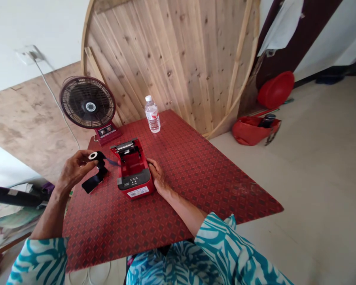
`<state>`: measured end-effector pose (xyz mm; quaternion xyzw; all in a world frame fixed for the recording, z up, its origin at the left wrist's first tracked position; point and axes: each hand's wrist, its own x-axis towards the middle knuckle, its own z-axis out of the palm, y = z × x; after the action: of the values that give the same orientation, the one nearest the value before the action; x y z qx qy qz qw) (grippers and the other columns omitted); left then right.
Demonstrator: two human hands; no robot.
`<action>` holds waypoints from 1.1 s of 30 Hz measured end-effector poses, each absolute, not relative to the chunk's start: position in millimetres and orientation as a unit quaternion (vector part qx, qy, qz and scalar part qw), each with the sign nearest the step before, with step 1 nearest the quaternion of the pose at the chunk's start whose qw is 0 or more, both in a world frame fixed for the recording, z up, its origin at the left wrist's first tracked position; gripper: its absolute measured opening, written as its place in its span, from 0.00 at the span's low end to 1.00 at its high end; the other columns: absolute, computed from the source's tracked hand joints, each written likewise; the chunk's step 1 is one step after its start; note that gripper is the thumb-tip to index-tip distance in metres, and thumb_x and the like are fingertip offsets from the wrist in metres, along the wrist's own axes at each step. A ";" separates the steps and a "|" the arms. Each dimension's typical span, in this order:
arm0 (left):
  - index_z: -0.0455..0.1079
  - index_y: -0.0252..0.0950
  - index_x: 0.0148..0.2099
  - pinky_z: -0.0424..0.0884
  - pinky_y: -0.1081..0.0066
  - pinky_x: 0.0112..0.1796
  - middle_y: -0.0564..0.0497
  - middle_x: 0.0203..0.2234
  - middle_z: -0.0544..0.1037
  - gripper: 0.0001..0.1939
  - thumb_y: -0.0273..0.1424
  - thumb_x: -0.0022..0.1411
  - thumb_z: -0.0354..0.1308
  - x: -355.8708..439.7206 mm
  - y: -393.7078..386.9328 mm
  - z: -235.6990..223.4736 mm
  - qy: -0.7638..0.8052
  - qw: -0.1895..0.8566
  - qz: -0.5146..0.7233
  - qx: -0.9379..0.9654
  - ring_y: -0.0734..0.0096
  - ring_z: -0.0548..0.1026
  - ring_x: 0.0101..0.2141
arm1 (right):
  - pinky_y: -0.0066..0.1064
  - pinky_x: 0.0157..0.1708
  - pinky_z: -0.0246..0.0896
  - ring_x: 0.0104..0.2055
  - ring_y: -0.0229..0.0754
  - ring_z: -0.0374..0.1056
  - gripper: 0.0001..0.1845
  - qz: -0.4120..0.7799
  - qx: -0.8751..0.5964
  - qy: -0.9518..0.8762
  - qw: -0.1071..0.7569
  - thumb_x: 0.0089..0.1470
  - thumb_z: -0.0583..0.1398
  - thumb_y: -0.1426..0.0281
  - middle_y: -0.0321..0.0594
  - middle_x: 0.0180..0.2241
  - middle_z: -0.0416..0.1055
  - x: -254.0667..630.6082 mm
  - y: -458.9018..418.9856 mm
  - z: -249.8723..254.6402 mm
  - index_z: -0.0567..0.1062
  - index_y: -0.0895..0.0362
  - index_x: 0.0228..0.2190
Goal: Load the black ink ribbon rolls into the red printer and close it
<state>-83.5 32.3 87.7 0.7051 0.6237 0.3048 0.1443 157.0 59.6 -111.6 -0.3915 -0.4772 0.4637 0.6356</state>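
A red label printer (138, 182) sits on the table with its lid (124, 147) tipped up, and its red inner bay shows. My right hand (157, 176) lies along the printer's right side, fingers wrapped round the edge. To the printer's left, my left hand (78, 166) pinches a small black ribbon roll (99, 155) with a white core, held above the table. A thin dark strip stretches from the roll toward the printer's left edge. Below the roll lies a flat black piece (91, 183); whether it joins the roll I cannot tell.
A clear water bottle (153, 116) stands behind the printer. At the back left is a dark red fan (90, 107). A large round wooden board (172, 59) leans behind the table (201, 178). Red bag (246, 132) and red basin (275, 90) are on the right.
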 end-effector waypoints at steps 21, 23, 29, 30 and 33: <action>0.72 0.36 0.42 0.62 0.47 0.52 0.37 0.43 0.80 0.19 0.39 0.48 0.65 -105.5 124.2 -15.0 0.740 0.059 0.157 0.652 0.39 0.72 0.52 | 0.41 0.57 0.56 0.53 0.46 0.66 0.18 0.483 -0.399 -0.469 0.623 0.58 0.53 0.59 0.39 0.48 0.73 159.7 57.7 -109.3 0.75 0.50 0.46; 0.71 0.37 0.47 0.64 0.52 0.52 0.39 0.47 0.79 0.24 0.43 0.50 0.63 -116.7 122.2 -12.8 0.728 0.083 0.179 0.657 0.45 0.72 0.53 | 0.42 0.57 0.57 0.53 0.46 0.66 0.18 0.484 -0.397 -0.469 0.623 0.58 0.53 0.59 0.39 0.48 0.73 159.8 57.5 -109.4 0.75 0.50 0.46; 0.74 0.35 0.45 0.70 0.59 0.50 0.39 0.47 0.80 0.35 0.58 0.46 0.57 -160.7 100.6 1.4 0.694 0.190 0.241 0.651 0.50 0.75 0.50 | 0.41 0.56 0.57 0.53 0.46 0.66 0.18 0.484 -0.398 -0.466 0.625 0.58 0.54 0.59 0.38 0.48 0.74 159.3 56.9 -109.5 0.75 0.50 0.46; 0.75 0.35 0.44 0.71 0.59 0.49 0.39 0.45 0.81 0.37 0.60 0.42 0.59 -165.1 96.3 2.2 0.687 0.215 0.241 0.651 0.49 0.76 0.49 | 0.41 0.56 0.57 0.53 0.46 0.66 0.18 0.484 -0.397 -0.466 0.625 0.58 0.54 0.59 0.38 0.48 0.74 159.3 56.8 -109.6 0.74 0.50 0.46; 0.77 0.37 0.43 0.73 0.59 0.46 0.43 0.42 0.82 0.38 0.58 0.34 0.65 -168.3 87.9 -0.8 0.661 0.281 0.235 0.654 0.50 0.78 0.45 | 0.41 0.55 0.58 0.54 0.46 0.66 0.18 0.484 -0.395 -0.466 0.627 0.58 0.53 0.60 0.39 0.49 0.73 159.1 56.7 -110.2 0.74 0.51 0.46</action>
<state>-168.3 87.9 -0.8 0.6544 0.6614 0.2350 0.2812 159.1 56.7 -110.2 -0.3948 -0.4661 0.4838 0.6267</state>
